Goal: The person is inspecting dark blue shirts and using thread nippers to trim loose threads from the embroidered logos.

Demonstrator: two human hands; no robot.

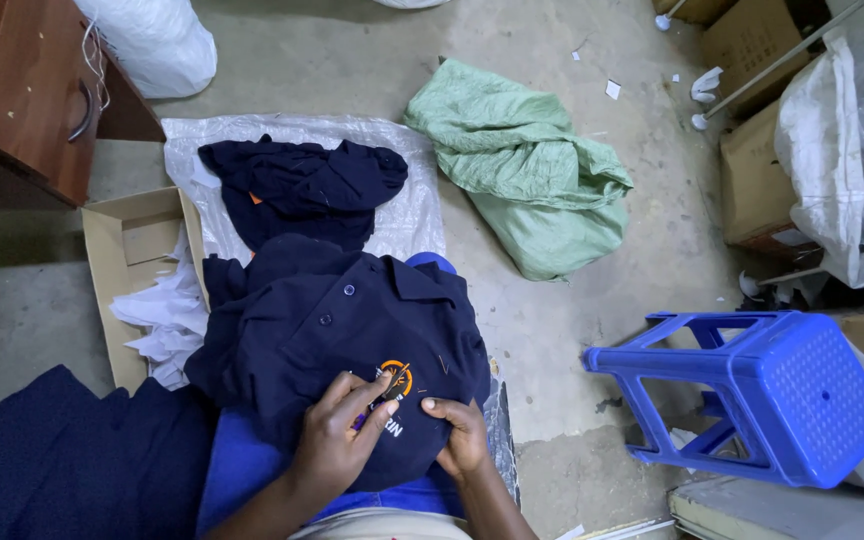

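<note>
A dark navy polo shirt (342, 330) with buttons lies spread over my lap, its orange embroidered emblem (397, 378) facing up. My left hand (337, 435) rests on the shirt just left of the emblem, fingers pinching the fabric, with something small and purple under them. My right hand (459, 435) presses the cloth just below and right of the emblem, fingers curled. Another navy garment (302, 185) lies crumpled on a white woven sack (407, 215) spread on the floor beyond.
A green sack (537, 175) lies crumpled on the concrete floor. A blue plastic stool (762, 390) lies tipped at right. An open cardboard box with white paper (147, 290) sits left, under a wooden cabinet (22, 90). Cartons and plastic bags (832, 160) crowd the far right. More navy cloth (62, 460) is piled at lower left.
</note>
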